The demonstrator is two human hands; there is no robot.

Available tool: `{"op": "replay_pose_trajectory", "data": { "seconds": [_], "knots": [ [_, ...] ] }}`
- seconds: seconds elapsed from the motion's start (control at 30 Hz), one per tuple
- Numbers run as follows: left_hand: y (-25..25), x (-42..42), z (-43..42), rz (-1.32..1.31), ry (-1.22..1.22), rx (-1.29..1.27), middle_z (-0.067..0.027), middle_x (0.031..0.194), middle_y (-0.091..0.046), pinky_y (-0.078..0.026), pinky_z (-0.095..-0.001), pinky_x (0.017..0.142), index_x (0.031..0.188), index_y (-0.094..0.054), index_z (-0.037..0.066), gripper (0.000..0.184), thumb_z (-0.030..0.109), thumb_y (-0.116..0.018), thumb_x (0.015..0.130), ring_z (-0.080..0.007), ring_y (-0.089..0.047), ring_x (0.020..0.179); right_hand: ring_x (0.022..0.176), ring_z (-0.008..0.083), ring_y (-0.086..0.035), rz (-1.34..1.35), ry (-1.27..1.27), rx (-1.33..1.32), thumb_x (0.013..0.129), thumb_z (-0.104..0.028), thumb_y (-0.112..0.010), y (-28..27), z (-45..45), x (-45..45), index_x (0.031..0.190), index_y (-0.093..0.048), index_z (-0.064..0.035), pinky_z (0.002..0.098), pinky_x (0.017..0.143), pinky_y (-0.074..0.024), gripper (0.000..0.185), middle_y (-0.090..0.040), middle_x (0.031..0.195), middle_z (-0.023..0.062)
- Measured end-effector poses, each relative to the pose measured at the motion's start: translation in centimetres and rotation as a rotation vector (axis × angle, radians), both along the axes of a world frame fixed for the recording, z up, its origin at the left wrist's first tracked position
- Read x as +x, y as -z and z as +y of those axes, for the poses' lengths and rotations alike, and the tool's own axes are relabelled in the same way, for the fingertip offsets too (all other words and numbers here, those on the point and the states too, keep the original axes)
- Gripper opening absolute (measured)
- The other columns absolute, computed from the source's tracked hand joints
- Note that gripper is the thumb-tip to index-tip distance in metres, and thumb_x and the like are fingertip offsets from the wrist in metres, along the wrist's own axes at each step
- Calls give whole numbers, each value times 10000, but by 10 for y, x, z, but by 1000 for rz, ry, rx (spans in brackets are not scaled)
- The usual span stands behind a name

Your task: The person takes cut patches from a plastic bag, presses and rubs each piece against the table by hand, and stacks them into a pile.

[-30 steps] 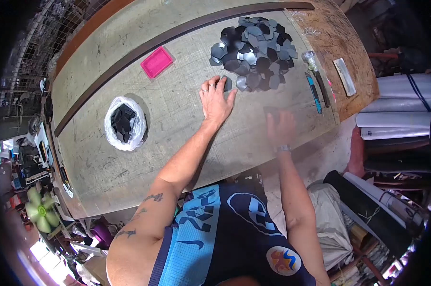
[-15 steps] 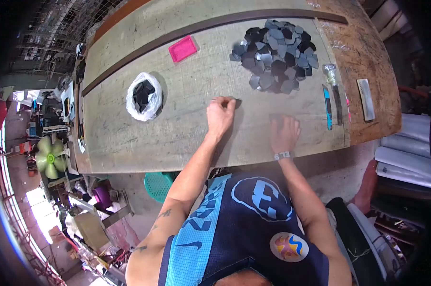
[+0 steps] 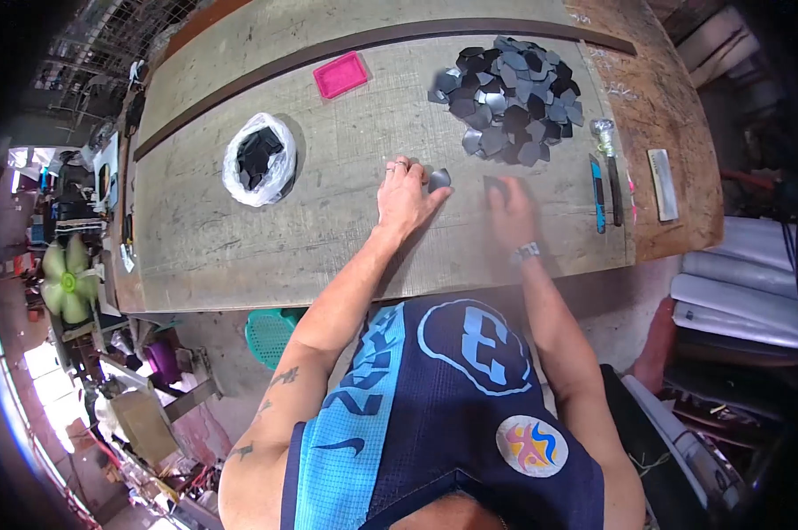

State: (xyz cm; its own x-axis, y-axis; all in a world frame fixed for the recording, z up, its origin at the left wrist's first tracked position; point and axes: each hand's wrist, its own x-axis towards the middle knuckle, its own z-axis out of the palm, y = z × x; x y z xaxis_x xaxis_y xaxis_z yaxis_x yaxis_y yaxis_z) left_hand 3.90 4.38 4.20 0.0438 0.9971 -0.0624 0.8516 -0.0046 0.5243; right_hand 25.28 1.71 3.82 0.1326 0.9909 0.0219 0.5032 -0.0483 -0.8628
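Observation:
My left hand (image 3: 405,196) rests on the table with its fingers stretched out and its thumb apart. A grey, flat, many-sided piece (image 3: 438,179) lies at the gap between its thumb and fingers. To its right, my right hand (image 3: 514,212) is smeared by motion, with a small dark flat piece (image 3: 493,183) at its pinched fingertips. Beyond both hands spreads a heap of similar black and grey pieces (image 3: 514,97). A white plastic bag (image 3: 283,185), rolled open and holding black pieces, stands to the left.
A pink tray (image 3: 340,76) lies near a long dark bar (image 3: 363,41) across the worktable (image 3: 328,256). On the right are a blue cutter (image 3: 598,199), a dark-handled brush (image 3: 614,185) and a pale flat block (image 3: 662,184). A green fan (image 3: 68,281) stands off left.
My left hand has opened from a closed grip, exposing the grey piece beside its thumb. My right hand has moved forward and slightly left, a dark piece now showing at its fingertips. The view has shifted slightly.

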Motion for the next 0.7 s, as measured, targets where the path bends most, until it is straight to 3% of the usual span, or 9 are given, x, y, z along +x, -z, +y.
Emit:
{"op": "replay_pose_trajectory", "data": {
  "seconds": [0.17,0.23,0.27,0.37,0.47,0.5,0.53,0.63,0.7],
  "knots": [
    [8,-19,-27,-124,22,52,-128,1233,-608,-491,-463,1008,1058,-699,59,392,346,-831,827,-347,-552,1218,918,425,-724,-27,-138,35,1062,-259,-556,-4,19,-32,1190,-684,-34,486,798,-555,289,-760,948,195],
    [16,-23,-42,-109,188,301,-90,1321,-644,-467,-466,1020,1196,-705,61,475,338,-826,830,-338,-551,1246,931,431,-719,-71,-163,40,1068,-258,-546,-1,29,-43,1178,-696,-30,494,808,-553,295,-757,971,197],
    [18,-25,-47,-118,182,297,-90,1321,-644,-467,-466,1020,1196,-705,61,475,338,-826,830,-338,-551,1246,975,412,-706,-149,-183,133,1045,-230,-575,2,37,-48,1174,-704,-41,478,835,-545,263,-753,1016,185],
    [30,-18,-62,-65,292,257,-67,1497,-566,-357,-529,1151,1400,-620,97,622,338,-797,855,-357,-472,1387,1091,345,-668,-351,-242,315,960,-134,-665,13,46,-52,1152,-734,-83,437,931,-515,211,-750,1104,130],
    [38,-15,-72,-5,283,321,-72,1508,-554,-327,-526,1195,1399,-610,90,592,364,-754,894,-356,-440,1424,1131,345,-662,-403,-386,401,956,-108,-657,31,34,-53,1148,-738,-81,461,979,-504,211,-752,1150,102],
    [40,-15,-72,-5,286,283,-77,1530,-534,-292,-532,1231,1415,-594,85,592,380,-724,919,-361,-412,1454,1307,338,-587,-503,-433,327,990,-152,-630,31,21,-51,1270,-714,-109,511,1088,-456,296,-685,1366,75],
    [40,-14,-73,-11,261,274,-77,1530,-534,-292,-532,1231,1415,-594,85,592,380,-724,919,-361,-412,1454,1307,338,-587,-505,-460,322,990,-152,-630,32,10,-49,1270,-714,-109,511,1088,-456,296,-685,1366,75],
    [37,-18,-72,26,296,274,-79,1548,-515,-289,-537,1234,1440,-577,85,616,371,-731,917,-367,-406,1462,1557,328,-325,-659,-503,135,1081,-311,-505,36,0,-45,1520,-553,-160,630,1224,-269,467,-431,1658,5],
    [35,-16,-73,21,314,274,-86,1550,-508,-286,-545,1238,1450,-567,84,624,363,-733,917,-372,-399,1471,1554,340,-326,-666,-493,125,1087,-322,-489,34,4,-49,1521,-551,-157,631,1228,-262,468,-432,1657,10]
  ]
}}
